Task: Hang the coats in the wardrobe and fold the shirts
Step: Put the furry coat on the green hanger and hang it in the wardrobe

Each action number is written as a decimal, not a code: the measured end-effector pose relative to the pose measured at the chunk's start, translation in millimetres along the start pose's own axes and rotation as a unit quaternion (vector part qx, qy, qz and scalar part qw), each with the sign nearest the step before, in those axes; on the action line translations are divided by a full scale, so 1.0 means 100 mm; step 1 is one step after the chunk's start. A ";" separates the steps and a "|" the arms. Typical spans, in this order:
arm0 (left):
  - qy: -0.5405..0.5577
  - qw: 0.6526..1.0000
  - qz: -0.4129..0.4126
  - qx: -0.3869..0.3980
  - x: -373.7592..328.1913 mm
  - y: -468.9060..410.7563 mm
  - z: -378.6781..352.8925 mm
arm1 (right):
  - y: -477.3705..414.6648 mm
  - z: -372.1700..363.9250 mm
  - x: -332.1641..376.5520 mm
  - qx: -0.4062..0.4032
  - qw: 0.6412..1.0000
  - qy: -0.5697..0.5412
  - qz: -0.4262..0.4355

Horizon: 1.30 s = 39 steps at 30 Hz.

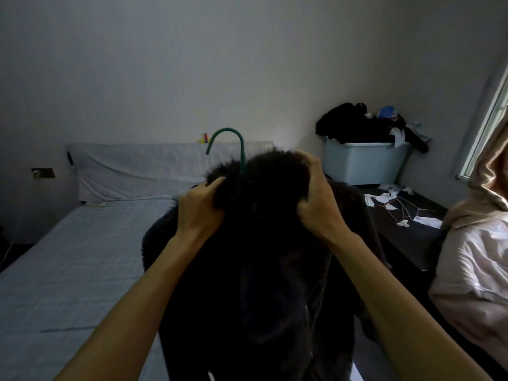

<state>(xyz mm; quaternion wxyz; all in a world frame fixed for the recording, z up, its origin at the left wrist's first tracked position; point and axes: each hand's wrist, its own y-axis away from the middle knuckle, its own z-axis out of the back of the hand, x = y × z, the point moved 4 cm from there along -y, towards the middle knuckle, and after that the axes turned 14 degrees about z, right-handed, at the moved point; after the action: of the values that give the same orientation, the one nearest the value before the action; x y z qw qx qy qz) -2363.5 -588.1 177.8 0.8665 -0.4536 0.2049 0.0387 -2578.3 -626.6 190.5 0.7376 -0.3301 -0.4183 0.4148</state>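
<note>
A dark fuzzy coat [264, 265] hangs in front of me, held up at its furry collar. The green hook of a hanger [228, 138] sticks up out of the collar. My left hand [200, 210] grips the left side of the collar with curled fingers. On the right side my right hand [316, 199] grips the collar the same way. The rest of the hanger is hidden inside the coat.
A bed [68, 257] with a pale striped sheet lies at the left. A light blue bin [362, 163] heaped with dark clothes stands at the back right on a dark bench [412, 237] strewn with wire hangers and white scraps. Pale pink fabric [472, 276] and a curtain fill the right edge.
</note>
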 end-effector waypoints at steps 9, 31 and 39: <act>0.011 0.999 0.016 -0.049 -0.15 -0.07 0.06 | 0.11 0.22 -0.46 0.196 0.916 0.350 -0.031; 0.037 0.994 0.082 0.055 0.32 -0.44 0.45 | 0.10 0.70 -0.27 -0.098 0.932 0.340 0.078; 0.029 0.987 0.040 0.156 -0.40 -0.18 0.07 | 0.33 0.87 -0.38 -0.054 0.936 0.342 -0.060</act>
<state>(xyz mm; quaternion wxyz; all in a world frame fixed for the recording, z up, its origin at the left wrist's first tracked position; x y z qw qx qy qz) -2393.7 -588.0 210.5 0.9180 -0.3053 0.2516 0.0273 -2678.5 -633.7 186.9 0.8405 -0.4656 -0.1817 0.2089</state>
